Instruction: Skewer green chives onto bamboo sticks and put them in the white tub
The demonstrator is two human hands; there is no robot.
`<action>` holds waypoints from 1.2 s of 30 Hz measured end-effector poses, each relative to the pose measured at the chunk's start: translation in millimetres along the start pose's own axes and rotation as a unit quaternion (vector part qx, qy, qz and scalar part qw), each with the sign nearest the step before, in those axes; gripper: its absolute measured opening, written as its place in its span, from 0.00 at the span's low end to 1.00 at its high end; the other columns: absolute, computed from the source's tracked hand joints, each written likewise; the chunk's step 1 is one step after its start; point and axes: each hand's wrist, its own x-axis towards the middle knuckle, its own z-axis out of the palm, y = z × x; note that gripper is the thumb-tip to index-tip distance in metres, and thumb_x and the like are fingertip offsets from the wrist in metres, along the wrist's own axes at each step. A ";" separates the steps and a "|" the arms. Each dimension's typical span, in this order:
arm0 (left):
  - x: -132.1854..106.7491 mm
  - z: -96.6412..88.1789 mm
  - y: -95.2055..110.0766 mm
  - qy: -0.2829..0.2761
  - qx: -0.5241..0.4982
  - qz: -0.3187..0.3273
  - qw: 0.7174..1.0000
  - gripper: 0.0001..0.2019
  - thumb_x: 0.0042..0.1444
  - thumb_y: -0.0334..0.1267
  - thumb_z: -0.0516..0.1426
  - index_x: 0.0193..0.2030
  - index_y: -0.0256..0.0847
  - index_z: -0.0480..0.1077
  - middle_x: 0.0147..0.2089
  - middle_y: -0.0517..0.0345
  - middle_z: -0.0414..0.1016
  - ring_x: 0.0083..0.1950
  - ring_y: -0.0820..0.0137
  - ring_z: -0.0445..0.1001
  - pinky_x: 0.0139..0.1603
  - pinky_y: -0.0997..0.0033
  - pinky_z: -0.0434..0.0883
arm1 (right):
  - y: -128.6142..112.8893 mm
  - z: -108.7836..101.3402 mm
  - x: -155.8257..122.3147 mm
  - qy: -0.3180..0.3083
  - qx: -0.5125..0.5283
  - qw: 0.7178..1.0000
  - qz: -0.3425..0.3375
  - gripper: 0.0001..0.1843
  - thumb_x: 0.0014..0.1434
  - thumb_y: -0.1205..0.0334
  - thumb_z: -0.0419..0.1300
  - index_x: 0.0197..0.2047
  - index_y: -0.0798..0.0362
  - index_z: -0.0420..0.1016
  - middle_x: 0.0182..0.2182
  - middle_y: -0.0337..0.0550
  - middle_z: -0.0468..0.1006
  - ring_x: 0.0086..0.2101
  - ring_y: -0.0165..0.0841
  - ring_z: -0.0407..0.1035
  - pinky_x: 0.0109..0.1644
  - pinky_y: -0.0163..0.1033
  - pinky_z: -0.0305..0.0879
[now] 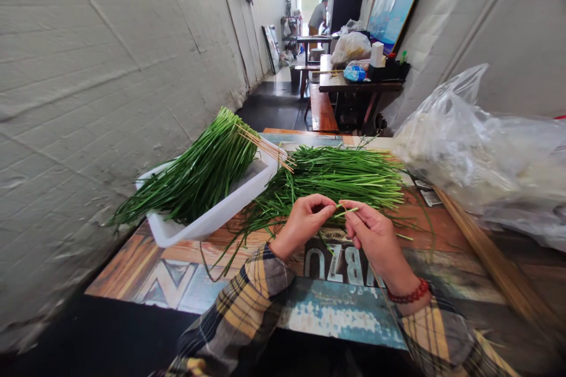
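My left hand (306, 221) is closed in a pinch on a green chive stalk (349, 211) in front of the pile. My right hand (375, 237), with a red bead bracelet at the wrist, is also closed, its fingertips meeting the left ones at the stalk. A thin bamboo skewer (384, 288) runs from under the right palm toward the lower right. Just beyond both hands lies a loose pile of chives (349, 174). To the left, a thick bunch of chives (212, 165) rests in a white tray (216, 215), with several bamboo skewers (269, 150) across its corner.
A clear plastic bag (464, 147) and a bundle of long sticks (486, 241) occupy the right of the patterned wooden table (132, 256). A white wall (88, 100) borders the left. Farther back stand another table (336, 79), a bench (322, 109) and a person (318, 15).
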 end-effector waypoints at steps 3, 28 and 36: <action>0.3 -0.6 -1.0 0.012 -0.003 0.000 1.000 0.09 0.50 0.39 0.59 0.30 0.33 0.74 0.30 0.57 0.73 0.32 0.73 0.67 0.35 0.75 0.63 | -0.2 0.2 -0.3 0.001 0.007 1.000 0.009 0.20 0.58 0.51 0.59 0.49 0.54 0.70 0.18 0.30 0.67 0.14 0.22 0.56 0.17 0.29 0.50; -0.6 0.4 1.3 0.031 -0.108 -0.052 0.992 0.11 0.46 0.41 0.63 0.29 0.33 0.73 0.25 0.61 0.68 0.27 0.78 0.61 0.28 0.77 0.57 | -0.1 0.6 -1.4 -0.021 -0.063 0.998 0.001 0.18 0.59 0.50 0.58 0.46 0.53 0.75 0.18 0.33 0.69 0.14 0.23 0.58 0.17 0.31 0.53; 0.7 0.6 -0.2 0.027 -0.110 -0.055 0.992 0.11 0.48 0.42 0.61 0.28 0.34 0.70 0.24 0.62 0.67 0.25 0.79 0.61 0.27 0.78 0.58 | 0.9 0.9 -1.9 -0.028 -0.078 0.997 -0.007 0.18 0.60 0.51 0.57 0.47 0.53 0.75 0.18 0.33 0.69 0.14 0.23 0.58 0.17 0.30 0.54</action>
